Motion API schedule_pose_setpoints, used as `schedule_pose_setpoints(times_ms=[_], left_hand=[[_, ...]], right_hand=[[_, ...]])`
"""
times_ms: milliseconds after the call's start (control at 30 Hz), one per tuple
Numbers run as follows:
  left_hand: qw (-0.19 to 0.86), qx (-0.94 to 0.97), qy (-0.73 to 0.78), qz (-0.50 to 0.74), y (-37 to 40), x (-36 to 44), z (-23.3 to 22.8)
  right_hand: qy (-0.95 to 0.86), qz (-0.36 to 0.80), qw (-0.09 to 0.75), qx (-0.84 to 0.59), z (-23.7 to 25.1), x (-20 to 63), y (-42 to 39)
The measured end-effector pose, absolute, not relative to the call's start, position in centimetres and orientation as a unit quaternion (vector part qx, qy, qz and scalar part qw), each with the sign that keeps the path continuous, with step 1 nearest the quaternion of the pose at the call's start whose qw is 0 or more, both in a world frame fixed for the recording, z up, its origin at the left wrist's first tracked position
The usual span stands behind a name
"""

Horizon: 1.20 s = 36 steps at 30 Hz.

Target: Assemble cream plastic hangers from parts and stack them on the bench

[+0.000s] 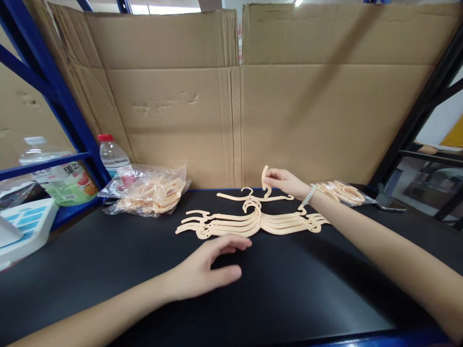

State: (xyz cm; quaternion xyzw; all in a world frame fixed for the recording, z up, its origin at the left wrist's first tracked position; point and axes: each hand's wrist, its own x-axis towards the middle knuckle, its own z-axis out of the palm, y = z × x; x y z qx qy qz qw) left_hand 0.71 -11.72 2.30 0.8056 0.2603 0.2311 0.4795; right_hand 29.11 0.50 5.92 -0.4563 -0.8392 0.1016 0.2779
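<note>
1. Hanger stack (253,224): laid on the bench (108,270).
2. Single hanger (265,185): pinched by the right hand (285,182), just behind the stack.
3. Left hand (206,270): released, rested just before the stack.

Both forearms bare, no sleeves in view up to the frame edges. Left hand (202,270): no ring, no watch, no glove; wrist bare. Right hand (285,182): no glove; a beaded bracelet (309,195) sits just behind it at the wrist, small pale whitish-silver beads in a single thin strand, snug fit. Nails short, unpainted as far as can be told. Fingers slim. No visible marks, tattoos or plasters on either arm. Rest of body out of view.
</note>
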Motion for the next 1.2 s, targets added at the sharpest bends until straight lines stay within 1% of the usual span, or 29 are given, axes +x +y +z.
schedule_pose_setpoints(times_ms=[67,100,133,167,200,267,333,400,500,600,667,733,800,833,867,900,1000,1100,1200], left_hand=[[0.622,0.685,0.263,0.274,-11.6,1.0,2.2],[0.674,0.63,0.26,0.285,-11.6,1.1,2.2],[0.712,0.586,0.259,0.289,-11.6,1.2,2.2],[0.737,0.554,0.258,0.288,-11.7,1.3,2.2],[0.755,0.532,0.257,0.286,-11.7,1.4,2.1],[0.771,0.505,0.258,0.288,-11.7,1.4,1.9],[0.777,0.487,0.261,0.302,-11.7,1.4,1.7],[0.788,0.46,0.257,0.317,-11.6,1.4,1.5],[0.822,0.411,0.239,0.314,-11.6,1.4,1.7],[0.838,0.394,0.228,0.302,-11.7,1.4,1.9],[0.83,0.401,0.233,0.31,-11.8,1.3,1.9],[0.813,0.411,0.243,0.334,-11.6,1.3,1.8],[0.794,0.415,0.257,0.362,-11.3,1.2,1.7],[0.785,0.415,0.264,0.375,-11.2,1.1,1.6],[0.777,0.417,0.269,0.387,-11.0,1.1,1.6],[0.769,0.418,0.274,0.399,-10.9,1.1,1.5],[0.749,0.423,0.285,0.422,-10.6,0.9,1.6],[0.739,0.413,0.294,0.443,-10.5,0.8,1.9],[0.729,0.4,0.299,0.468,-10.3,0.5,2.3]], right_hand=[[-0.845,0.151,0.308,-0.41,6.2,26.5,-2.2],[-0.847,0.189,0.321,-0.379,6.2,25.2,-3.6],[-0.832,0.295,0.35,-0.313,6.1,24.1,-4.8],[-0.806,0.383,0.365,-0.266,6.0,23.1,-6.0],[-0.783,0.445,0.367,-0.232,5.8,22.2,-6.9],[-0.743,0.541,0.344,-0.193,5.4,21.1,-8.0],[-0.713,0.594,0.322,-0.186,5.1,20.6,-8.3],[-0.685,0.625,0.323,-0.189,4.8,20.4,-8.1],[-0.655,0.652,0.337,-0.181,4.5,20.2,-7.8],[-0.642,0.668,0.329,-0.182,4.1,20.1,-8.0],[-0.663,0.646,0.32,-0.203,4.0,20.2,-8.1],[-0.727,0.558,0.322,-0.236,4.1,20.8,-7.6],[-0.819,0.372,0.316,-0.303,4.3,22.0,-6.4],[-0.849,0.259,0.308,-0.342,4.4,22.9,-5.5],[-0.864,0.135,0.281,-0.395,4.4,24.0,-4.5],[-0.86,0.085,0.271,-0.425,4.3,25.1,-3.3],[-0.848,0.015,0.239,-0.474,3.4,28.4,-0.2],[-0.845,-0.012,0.19,-0.5,1.9,30.5,1.6],[-0.847,-0.03,0.162,-0.505,1.3,31.0,2.0]])
